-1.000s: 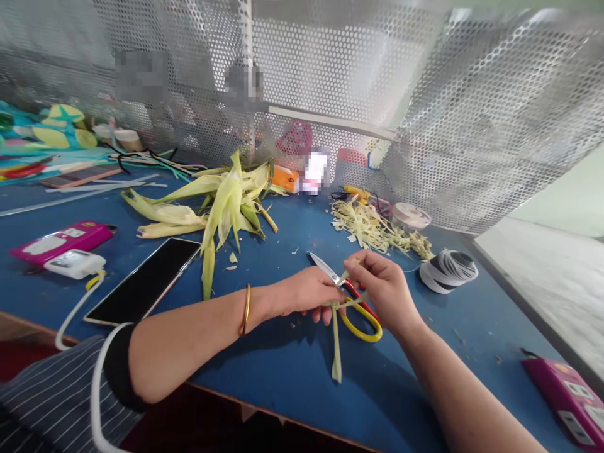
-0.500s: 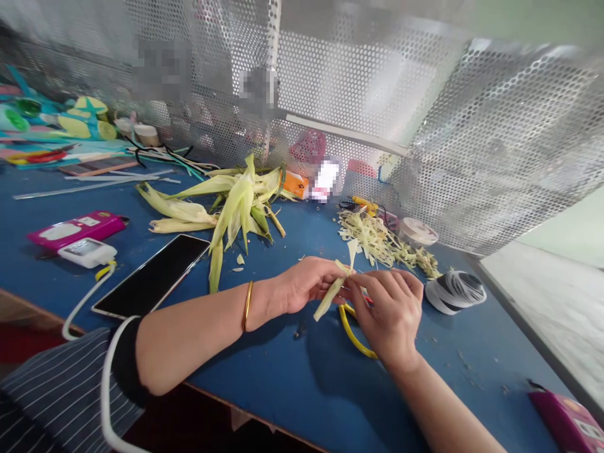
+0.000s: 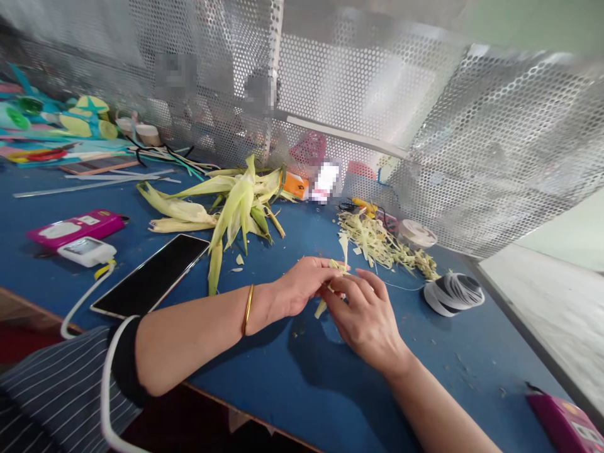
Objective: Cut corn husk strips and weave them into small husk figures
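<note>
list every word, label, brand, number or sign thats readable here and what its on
No text can be read for certain.
Orange packet: small dark mark, too small to make out.
Left purple device: pale labels, print too small.
White device: screen contents unreadable.
Lit screen: blurred into blocks.
Right purple device: labels blurred.

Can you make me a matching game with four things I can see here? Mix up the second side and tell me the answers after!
Things:
1. Bangle
2. Spool
3. Table
4. Husk strip

Matches:
A. Blue
B. Between the left hand and the right hand
C. Gold
D. White and dark

Right pairs: 1-C, 2-D, 3-A, 4-B
</note>
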A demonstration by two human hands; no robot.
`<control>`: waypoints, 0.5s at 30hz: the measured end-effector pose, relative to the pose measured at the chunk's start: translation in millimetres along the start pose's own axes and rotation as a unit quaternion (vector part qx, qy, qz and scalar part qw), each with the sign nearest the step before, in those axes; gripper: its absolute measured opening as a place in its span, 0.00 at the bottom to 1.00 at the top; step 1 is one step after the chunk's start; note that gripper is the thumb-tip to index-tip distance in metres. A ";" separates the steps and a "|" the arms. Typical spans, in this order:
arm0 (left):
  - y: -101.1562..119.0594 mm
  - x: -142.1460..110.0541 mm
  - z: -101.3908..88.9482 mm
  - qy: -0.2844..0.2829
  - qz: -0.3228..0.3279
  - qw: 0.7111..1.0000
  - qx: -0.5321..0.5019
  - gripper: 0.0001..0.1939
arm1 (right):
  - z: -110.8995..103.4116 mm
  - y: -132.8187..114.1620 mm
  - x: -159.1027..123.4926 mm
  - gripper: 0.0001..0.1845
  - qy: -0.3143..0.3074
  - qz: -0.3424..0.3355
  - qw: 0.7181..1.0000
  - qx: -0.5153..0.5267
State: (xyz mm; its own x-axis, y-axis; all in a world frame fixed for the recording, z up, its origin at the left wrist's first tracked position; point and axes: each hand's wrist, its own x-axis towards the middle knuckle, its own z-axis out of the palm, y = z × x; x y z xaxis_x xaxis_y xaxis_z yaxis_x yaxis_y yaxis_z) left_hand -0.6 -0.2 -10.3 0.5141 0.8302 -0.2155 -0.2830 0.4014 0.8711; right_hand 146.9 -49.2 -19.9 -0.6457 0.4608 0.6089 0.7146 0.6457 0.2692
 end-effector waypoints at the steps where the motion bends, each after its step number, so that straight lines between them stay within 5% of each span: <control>1: -0.6 0.1 0.2 -0.003 0.002 1.000 0.001 0.06 | 0.5 -0.6 -0.4 0.12 0.004 0.005 1.000 0.014; 4: -1.9 0.0 1.4 -0.017 0.004 1.000 0.013 0.07 | 0.2 -0.3 -1.1 0.09 0.069 0.123 0.985 0.099; 6: -1.8 -0.3 2.2 -0.027 0.002 0.999 0.023 0.07 | 0.2 1.8 -0.9 0.06 0.114 0.267 0.938 0.188; 9: -0.4 -0.2 2.3 -0.037 0.001 0.999 0.034 0.07 | 3.3 6.5 -1.1 0.07 0.112 0.465 0.800 0.362; 12: 1.0 0.5 1.1 -0.039 -0.002 0.998 0.053 0.06 | 8.8 10.5 -2.1 0.11 0.080 0.542 0.665 0.508; 15: 0.7 1.2 0.5 -0.048 -0.004 0.996 0.072 0.07 | 12.6 12.7 -1.9 0.13 0.075 0.562 0.597 0.568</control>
State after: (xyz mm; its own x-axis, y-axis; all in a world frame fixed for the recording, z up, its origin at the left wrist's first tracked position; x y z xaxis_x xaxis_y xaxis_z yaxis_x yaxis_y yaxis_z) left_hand 0.3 0.9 -9.7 0.5927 0.7837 -0.1857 -0.1628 0.3424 0.9253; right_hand 153.8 -34.1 -26.9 0.1615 0.9868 0.0125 -0.0247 0.0167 -0.9996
